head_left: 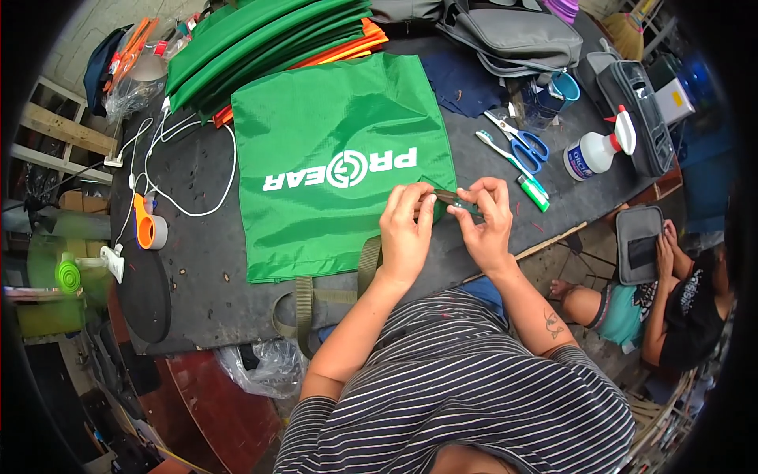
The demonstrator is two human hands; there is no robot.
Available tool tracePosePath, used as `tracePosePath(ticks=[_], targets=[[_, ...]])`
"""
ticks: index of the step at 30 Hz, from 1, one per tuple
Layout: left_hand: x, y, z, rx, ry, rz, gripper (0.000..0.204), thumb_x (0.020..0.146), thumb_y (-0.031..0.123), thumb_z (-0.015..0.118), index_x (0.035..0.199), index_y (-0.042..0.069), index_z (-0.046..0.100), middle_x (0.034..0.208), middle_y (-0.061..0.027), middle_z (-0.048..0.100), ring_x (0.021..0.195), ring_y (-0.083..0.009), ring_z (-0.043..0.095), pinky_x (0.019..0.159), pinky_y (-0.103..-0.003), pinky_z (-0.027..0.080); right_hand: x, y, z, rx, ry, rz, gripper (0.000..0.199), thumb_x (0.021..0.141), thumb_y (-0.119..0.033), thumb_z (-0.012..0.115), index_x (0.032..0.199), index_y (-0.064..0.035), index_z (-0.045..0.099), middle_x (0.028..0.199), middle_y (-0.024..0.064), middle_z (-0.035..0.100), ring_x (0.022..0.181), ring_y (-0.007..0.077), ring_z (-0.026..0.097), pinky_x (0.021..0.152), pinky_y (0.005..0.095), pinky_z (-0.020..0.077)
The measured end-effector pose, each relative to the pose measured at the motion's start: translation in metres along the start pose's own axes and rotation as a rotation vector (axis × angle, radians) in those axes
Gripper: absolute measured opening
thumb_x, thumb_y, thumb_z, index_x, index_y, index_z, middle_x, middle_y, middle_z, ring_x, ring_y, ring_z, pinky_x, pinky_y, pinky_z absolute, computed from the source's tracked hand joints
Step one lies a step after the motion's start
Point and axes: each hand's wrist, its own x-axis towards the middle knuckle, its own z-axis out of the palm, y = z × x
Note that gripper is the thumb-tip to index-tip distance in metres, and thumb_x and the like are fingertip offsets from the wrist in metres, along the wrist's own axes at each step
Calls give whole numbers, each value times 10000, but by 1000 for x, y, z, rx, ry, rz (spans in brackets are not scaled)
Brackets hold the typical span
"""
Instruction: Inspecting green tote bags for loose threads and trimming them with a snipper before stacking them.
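Observation:
A green fabric bag [316, 110] with a white print lies on the dark table in front of me, its print upside down to me. Olive webbing straps [305, 304] hang from its near side. At the bag's right edge, the fingers of my left hand [407, 225] are pinched together on a raised fold of the green fabric. My right hand [487, 221] is close beside it, closed on a small dark tool [448, 194] that looks like thread snips. The fingers hide most of the tool and the exact spot where it meets the bag.
Folded green bags [260, 39] are stacked at the far left. Blue-handled scissors [527, 150], a toothbrush [505, 158], a green marker [533, 193] and a spray bottle [592, 154] lie or stand to the right. A tape roll [151, 231] sits left. Another person [683, 308] sits at right.

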Motion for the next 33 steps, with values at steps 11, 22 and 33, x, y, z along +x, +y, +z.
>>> tracePosePath(ticks=[11,22,33], targets=[[-3,0,6,-61,34,8,157,858,-81,550,990,-24,486,950,-102,536,762,-132,618,627,-244,544,-6,3,-3,14,-31,74,273,658,-12,764,905,15,652,962,104,532,804,237,595,662,322,477],[-9,-2,8,-101,4,-21,179,859,-71,565,996,-22,460,917,-99,549,762,-124,624,672,-249,553,-1,-1,-18,-19,-30,89,198,659,-32,760,817,-16,642,899,94,553,752,249,595,651,338,472],[-29,1,10,-38,-90,-74,320,827,-52,596,1128,-22,491,985,-190,630,845,-253,689,710,-325,566,30,8,-62,131,-567,469,262,640,-31,783,881,-2,687,929,38,545,891,148,545,780,267,424]])
